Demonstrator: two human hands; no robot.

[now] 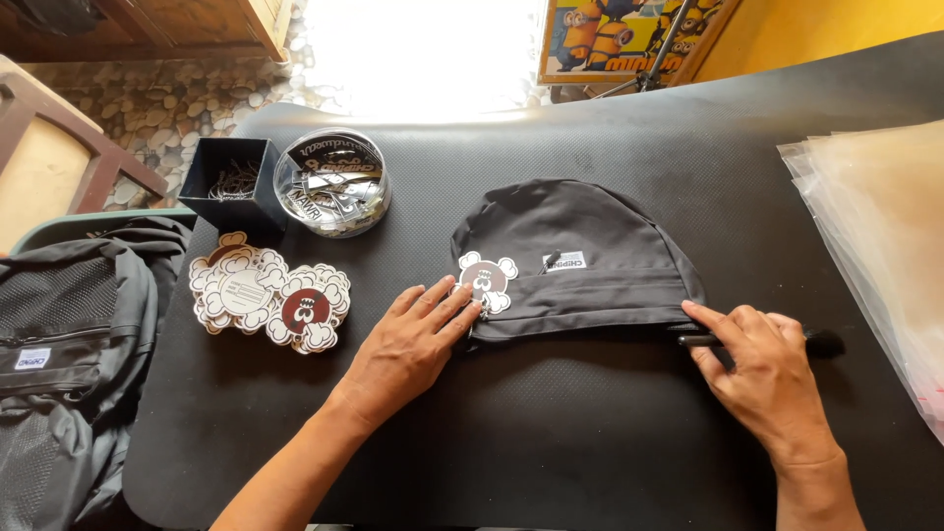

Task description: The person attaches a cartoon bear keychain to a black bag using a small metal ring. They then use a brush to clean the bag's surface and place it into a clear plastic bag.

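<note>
A folded black cap-like fabric piece (580, 251) lies on the black mat (551, 442), with a small white label sewn on it. A cloud-shaped paper tag (489, 277) with a dark red circle rests on its left edge. My left hand (408, 344) lies flat with fingers spread, fingertips touching the tag and the fabric's lower left corner. My right hand (762, 369) presses the fabric's lower right corner and covers a black brush-like tool (821, 342) lying there; whether it grips the tool is unclear.
A stack of matching cloud-shaped tags (265, 295) lies left of my left hand. Behind it stand a black box of metal pins (231, 182) and a round clear tub of stickers (331, 182). Clear plastic bags (875, 236) are piled at right. Black bags (69, 364) sit at far left.
</note>
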